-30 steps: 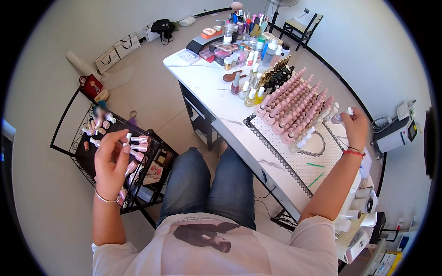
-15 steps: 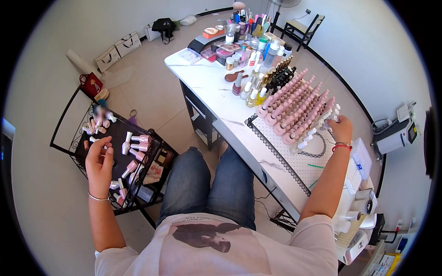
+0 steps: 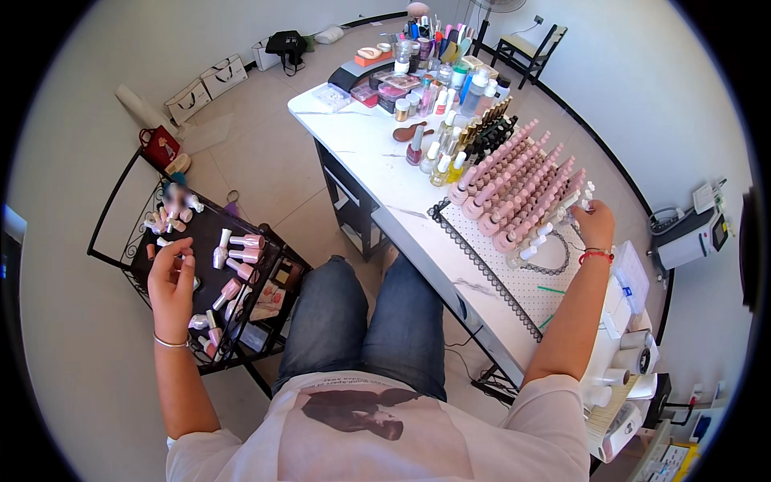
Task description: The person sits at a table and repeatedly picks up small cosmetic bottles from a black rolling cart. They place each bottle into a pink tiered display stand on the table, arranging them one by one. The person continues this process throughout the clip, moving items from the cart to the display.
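Over the black cart's top tray (image 3: 207, 241) my left hand (image 3: 171, 281) hovers with fingers loosely bent and thumb apart; I see nothing held in it. Pink and silver nail polish bottles (image 3: 244, 255) lie loose around it, and one bottle (image 3: 221, 249) stands upright. On the table, my right hand (image 3: 595, 226) pinches at the right end of a row of white-capped nail polish bottles (image 3: 566, 201). Its fingers close on one of them, partly hidden. Several tight rows of pink-capped bottles (image 3: 514, 181) stand to its left.
A dotted mat with black lace edging (image 3: 506, 277) lies under the bottles, with green sticks (image 3: 550, 290) on it. A clear plastic box (image 3: 631, 277) and white rolls (image 3: 632, 359) sit right of my right arm. Farther back stand clear bottles (image 3: 474, 92) and a brown hand mirror (image 3: 407, 133).
My left hand has shifted very slightly left over the cart. My right hand stays nearly in place at the white-capped bottles.
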`<state>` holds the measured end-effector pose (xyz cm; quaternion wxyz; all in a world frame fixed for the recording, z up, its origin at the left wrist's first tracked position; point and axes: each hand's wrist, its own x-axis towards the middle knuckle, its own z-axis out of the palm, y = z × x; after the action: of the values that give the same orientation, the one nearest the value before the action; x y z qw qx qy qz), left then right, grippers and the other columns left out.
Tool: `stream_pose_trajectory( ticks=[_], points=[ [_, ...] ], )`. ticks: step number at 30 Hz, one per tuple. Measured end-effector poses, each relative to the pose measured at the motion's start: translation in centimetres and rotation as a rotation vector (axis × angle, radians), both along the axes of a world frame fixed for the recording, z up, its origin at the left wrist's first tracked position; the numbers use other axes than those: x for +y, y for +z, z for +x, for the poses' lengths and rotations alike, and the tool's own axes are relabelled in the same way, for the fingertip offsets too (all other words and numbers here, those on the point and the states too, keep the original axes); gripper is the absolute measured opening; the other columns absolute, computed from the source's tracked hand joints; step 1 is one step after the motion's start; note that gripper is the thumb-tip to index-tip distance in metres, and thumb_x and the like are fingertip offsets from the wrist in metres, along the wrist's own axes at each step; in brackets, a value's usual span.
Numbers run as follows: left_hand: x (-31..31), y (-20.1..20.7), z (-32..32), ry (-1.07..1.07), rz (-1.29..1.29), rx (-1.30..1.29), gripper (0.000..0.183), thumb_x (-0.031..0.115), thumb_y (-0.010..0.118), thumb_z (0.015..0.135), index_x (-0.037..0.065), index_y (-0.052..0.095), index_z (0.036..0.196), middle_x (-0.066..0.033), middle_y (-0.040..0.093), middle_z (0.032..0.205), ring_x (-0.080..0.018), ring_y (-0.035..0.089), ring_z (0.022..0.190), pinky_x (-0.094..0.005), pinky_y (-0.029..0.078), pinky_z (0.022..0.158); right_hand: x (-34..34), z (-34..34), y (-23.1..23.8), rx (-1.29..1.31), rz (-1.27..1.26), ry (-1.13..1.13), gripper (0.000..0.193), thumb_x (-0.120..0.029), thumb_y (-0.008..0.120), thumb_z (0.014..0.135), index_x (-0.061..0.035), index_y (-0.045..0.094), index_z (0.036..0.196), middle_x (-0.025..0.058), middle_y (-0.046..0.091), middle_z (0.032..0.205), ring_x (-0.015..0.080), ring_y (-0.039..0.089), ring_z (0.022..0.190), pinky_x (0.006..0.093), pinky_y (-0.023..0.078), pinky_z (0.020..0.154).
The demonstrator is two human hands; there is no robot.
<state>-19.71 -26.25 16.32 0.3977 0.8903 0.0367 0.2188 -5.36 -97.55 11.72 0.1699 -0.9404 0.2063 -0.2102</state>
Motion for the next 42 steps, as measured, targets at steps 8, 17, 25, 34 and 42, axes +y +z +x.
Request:
stream_pose_trajectory(
  ticks=[8,17,25,34,42],
  points=[
    [3.5,-0.3,-1.0,0.077,-0.158,-0.011,0.022,0.0,0.06,0.095,0.001,0.065,0.117,0.002,0.059,0.092,-0.0049,0.054,0.077,-0.0205,0.046,0.079,-1.5,0.2,0.9,0.086,0.017,0.014,0.042,-0.034,0.081,0.075,-0.0024,0.07,0.099,0.0191,0.071,0.092,0.0343,0.069,0.088,0.0426,0.053,0.079],
    [10.8,-4.0,-2.1,0.252,0.369,0.385,0.016,0.01,0.072,0.083,0.001,0.072,0.096,-0.0133,0.07,0.087,-0.0244,0.065,0.071,-0.0353,0.052,0.068,5.9,-4.1,9.7,-0.205,0.046,0.259,0.023,-0.02,0.072,0.091,-0.002,0.059,0.086,-0.0021,0.051,0.066,0.006,0.044,0.062,0.0235,0.036,0.056],
    [14.1,-8.5,-4.7,0.081,0.55,0.838,0.027,0.01,0.083,0.063,0.005,0.075,0.089,-0.0154,0.071,0.092,-0.0315,0.069,0.09,-0.0396,0.055,0.081,13.6,-6.7,11.8,-0.201,0.368,0.608,0.014,-0.004,0.068,0.093,-0.0037,0.056,0.085,-0.0077,0.047,0.073,0.0006,0.041,0.065,0.0175,0.03,0.057],
    [15.0,-8.5,-6.0,-0.017,0.695,0.95,0.039,0.018,0.089,0.06,0.009,0.077,0.097,-0.0147,0.072,0.1,-0.0322,0.067,0.098,-0.0405,0.054,0.089,18.1,-7.2,11.3,-0.084,0.394,0.767,0.013,0.004,0.069,0.087,-0.0023,0.057,0.085,-0.0063,0.052,0.073,0.0006,0.043,0.063,0.0181,0.033,0.055],
    [16.7,-10.3,-6.0,0.022,0.768,1.088,0.039,0.013,0.089,0.059,0.019,0.079,0.096,-0.0118,0.072,0.104,-0.0316,0.068,0.1,-0.0399,0.054,0.091,19.5,-6.8,10.3,-0.02,0.427,0.819,0.013,0.004,0.07,0.085,-0.0012,0.058,0.083,-0.0049,0.053,0.069,0.0007,0.042,0.06,0.0185,0.033,0.053]
  ],
)
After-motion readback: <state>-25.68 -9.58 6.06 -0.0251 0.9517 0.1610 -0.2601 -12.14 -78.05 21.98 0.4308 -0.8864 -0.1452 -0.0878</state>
